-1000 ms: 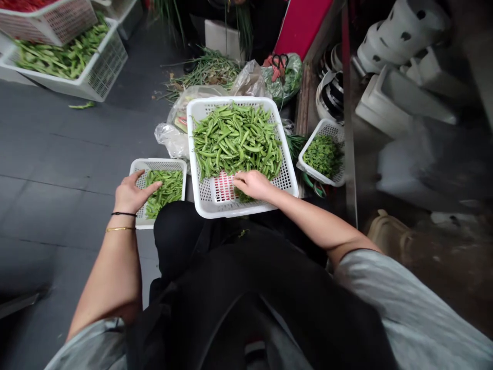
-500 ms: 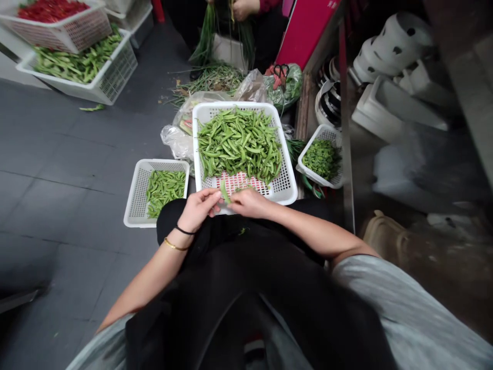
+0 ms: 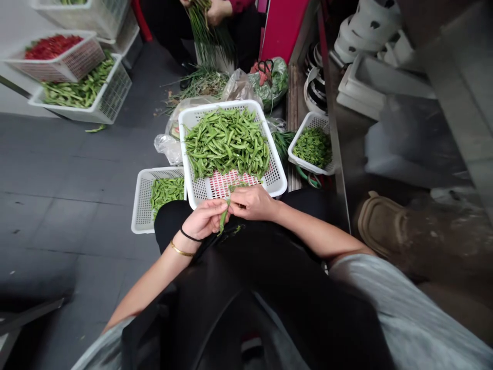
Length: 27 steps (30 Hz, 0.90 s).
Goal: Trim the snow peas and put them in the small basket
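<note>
A green pea pod [image 3: 223, 220] points downward between the fingers of my left hand [image 3: 206, 218], which is closed on it. My right hand [image 3: 252, 202] is closed too, its fingertips pinched at the pod's upper end. Both hands are over my lap at the near rim of a large white basket [image 3: 283, 181]. A heap of pea pods [image 3: 227, 141] fills the basket's far part, with small green scraps near its front. To the left, partly behind my knee, a smaller white basket [image 3: 140, 205] holds more pods [image 3: 167, 192].
A small basket of leafy greens [image 3: 313, 146] stands at the right beside a metal shelf edge. Ahead, another person's hand [image 3: 219, 11] holds long green stalks [image 3: 210, 36]. Scissors [image 3: 265, 67] lie on a bagged bundle. Stacked vegetable baskets [image 3: 96, 105] stand far left.
My hands have come slightly nearer to my body. The pod has swung from pointing up to pointing down, and my right fingers have moved to its upper end. The view has shifted.
</note>
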Tool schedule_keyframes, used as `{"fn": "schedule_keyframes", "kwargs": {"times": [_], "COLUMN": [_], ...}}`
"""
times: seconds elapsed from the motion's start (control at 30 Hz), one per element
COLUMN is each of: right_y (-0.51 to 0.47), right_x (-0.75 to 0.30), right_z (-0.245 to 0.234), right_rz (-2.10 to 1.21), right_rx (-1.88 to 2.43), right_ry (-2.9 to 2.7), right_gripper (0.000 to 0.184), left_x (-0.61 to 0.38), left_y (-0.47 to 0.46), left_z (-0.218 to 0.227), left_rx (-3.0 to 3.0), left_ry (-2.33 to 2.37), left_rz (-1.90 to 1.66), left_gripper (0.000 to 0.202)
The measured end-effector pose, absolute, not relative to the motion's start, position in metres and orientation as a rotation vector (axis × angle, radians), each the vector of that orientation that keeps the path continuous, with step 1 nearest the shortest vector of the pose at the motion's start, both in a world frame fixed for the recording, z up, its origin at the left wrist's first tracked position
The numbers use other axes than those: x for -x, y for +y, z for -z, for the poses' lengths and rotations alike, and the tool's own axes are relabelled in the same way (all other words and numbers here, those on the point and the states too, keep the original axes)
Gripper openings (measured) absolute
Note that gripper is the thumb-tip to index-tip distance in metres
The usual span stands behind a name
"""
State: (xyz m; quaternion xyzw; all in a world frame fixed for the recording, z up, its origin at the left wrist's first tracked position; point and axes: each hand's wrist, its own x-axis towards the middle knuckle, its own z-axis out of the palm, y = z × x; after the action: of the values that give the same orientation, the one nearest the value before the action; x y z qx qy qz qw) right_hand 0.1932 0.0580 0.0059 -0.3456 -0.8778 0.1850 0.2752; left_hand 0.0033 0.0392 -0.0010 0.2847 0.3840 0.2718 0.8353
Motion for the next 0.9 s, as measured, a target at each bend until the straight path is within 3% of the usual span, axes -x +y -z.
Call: {"fn": "schedule_keyframes", "kwargs": {"times": [0.2,0.53,0.73,0.9], "right_y": [0.061,0.065,0.061,0.068], "right_x": [-0.203,-0.206,-0.206,-0.235], "right_z": [-0.008,-0.006,-0.006,-0.015], "right_rz": [-0.764,-0.731,-0.315,-0.581], "right_rx": [0.876,0.745,1.244,1.377], "right_ry": [-2.142,-2.384,-2.234,-2.168], "right_gripper": [0.015,0.016,0.017,0.017], "left_x": [-0.004,-0.010,-0.026,-0.013], "left_y": [0.040,0.043,0.050,0.056], "left_z": [-0.002,0.004,0.011,0.009], "left_rx": [-0.659,-0.558,-0.487,-0.724], "left_ry": [0.808,0.689,0.876,1.129], "left_rz": [-0.555,-0.443,-0.784,-1.089], "left_gripper": [0.019,0.018,0.020,0.027]}}
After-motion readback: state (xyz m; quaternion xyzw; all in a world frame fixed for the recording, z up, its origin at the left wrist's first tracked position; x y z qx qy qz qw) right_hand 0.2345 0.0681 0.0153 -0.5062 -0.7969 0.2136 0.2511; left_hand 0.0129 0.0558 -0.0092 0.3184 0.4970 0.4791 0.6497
